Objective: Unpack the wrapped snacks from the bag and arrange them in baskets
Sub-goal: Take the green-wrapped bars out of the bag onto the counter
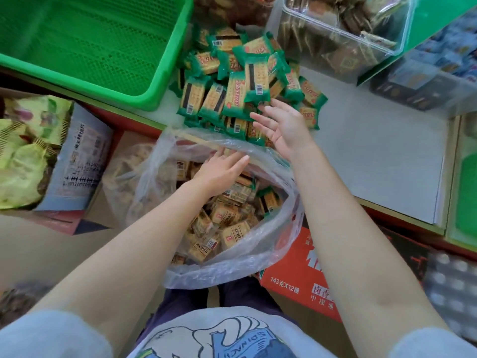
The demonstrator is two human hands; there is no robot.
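The left hand is reaching with straight fingers into the plastic bag of snacks, while the right hand, open and empty, is hovering by the pile beside the green basket, so unpacking is going on and next probably calls for grasping more packets.

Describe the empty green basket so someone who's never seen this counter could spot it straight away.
Start at the heap of green-wrapped cracker packets lying on the pale counter above the clear plastic bag. Just left of that heap sits the green plastic mesh basket, in the top left corner. Unlike the clear plastic bin to the right of the heap, it is opaque, perforated and holds nothing.
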